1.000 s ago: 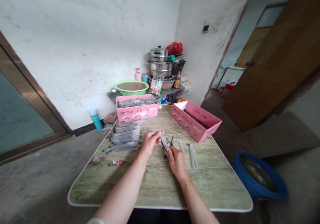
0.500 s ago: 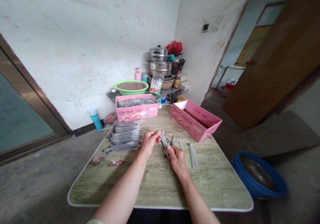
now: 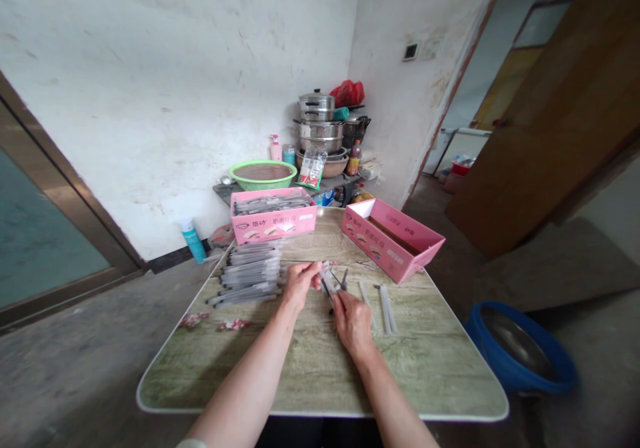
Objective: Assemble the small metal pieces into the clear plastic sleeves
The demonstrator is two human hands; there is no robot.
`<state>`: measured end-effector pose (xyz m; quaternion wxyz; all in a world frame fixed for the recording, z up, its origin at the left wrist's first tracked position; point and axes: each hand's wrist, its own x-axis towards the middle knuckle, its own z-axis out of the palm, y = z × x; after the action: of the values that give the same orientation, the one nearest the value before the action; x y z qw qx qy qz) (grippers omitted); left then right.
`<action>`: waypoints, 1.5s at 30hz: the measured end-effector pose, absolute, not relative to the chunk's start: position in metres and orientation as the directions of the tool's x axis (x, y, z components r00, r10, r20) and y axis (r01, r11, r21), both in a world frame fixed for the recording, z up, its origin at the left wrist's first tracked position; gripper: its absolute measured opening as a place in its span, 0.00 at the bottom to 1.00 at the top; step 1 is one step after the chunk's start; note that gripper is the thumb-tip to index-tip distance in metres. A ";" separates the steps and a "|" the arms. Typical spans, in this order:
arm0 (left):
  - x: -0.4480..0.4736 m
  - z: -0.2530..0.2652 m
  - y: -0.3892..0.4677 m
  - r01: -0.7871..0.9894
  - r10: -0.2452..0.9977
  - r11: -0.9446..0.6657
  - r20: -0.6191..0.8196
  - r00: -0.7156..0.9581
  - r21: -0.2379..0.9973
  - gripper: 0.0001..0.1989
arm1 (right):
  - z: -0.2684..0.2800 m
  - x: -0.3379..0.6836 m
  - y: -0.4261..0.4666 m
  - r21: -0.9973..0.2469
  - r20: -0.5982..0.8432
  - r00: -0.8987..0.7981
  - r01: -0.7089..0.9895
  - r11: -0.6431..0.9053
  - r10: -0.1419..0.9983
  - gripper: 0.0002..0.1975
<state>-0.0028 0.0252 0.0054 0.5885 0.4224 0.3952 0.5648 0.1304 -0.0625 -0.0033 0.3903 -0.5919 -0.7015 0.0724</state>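
Note:
My left hand (image 3: 301,285) is closed in a pinch at the upper end of a slim, pen-like stick (image 3: 325,284), translucent with a dark core. My right hand (image 3: 354,320) is closed at its lower end, thumb and fingers pressed together. Exactly what lies between the right fingers is partly hidden. A few dark pieces (image 3: 345,277) lie just beyond the right hand. To its right rest several pale translucent tubes (image 3: 387,309). Left of my left hand is a stacked pile of pen-like sticks (image 3: 253,271), grey and translucent with black ends.
A pink box (image 3: 274,226) full of similar sticks stands at the table's back left. Another pink box (image 3: 383,248) sits angled at the back right. The wood-patterned table (image 3: 320,381) has a white edge. A blue tub (image 3: 520,348) is on the floor at right.
My right hand has shifted slightly and turned, with its fingers more curled under. The left hand keeps its pinch in nearly the same spot.

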 end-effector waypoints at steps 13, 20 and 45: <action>0.004 0.003 0.021 -0.320 0.998 0.010 0.010 0.062 0.947 0.22 | -0.005 0.130 -0.061 -0.388 0.526 -0.036 0.879 0.277 0.850 0.20; 0.001 0.007 0.021 -0.365 0.992 -0.001 0.048 0.120 0.931 0.21 | 0.001 0.130 -0.060 -0.677 0.437 0.057 0.679 0.286 0.898 0.20; 0.003 0.003 0.021 -0.312 0.996 0.046 -0.018 0.092 0.949 0.22 | -0.003 0.125 -0.059 -0.453 0.494 0.015 0.858 0.243 0.869 0.21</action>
<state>0.0028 0.0206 0.0035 0.6028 0.4275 0.3996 0.5424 0.1248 -0.0588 -0.0035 0.3590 -0.6154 -0.7017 0.0081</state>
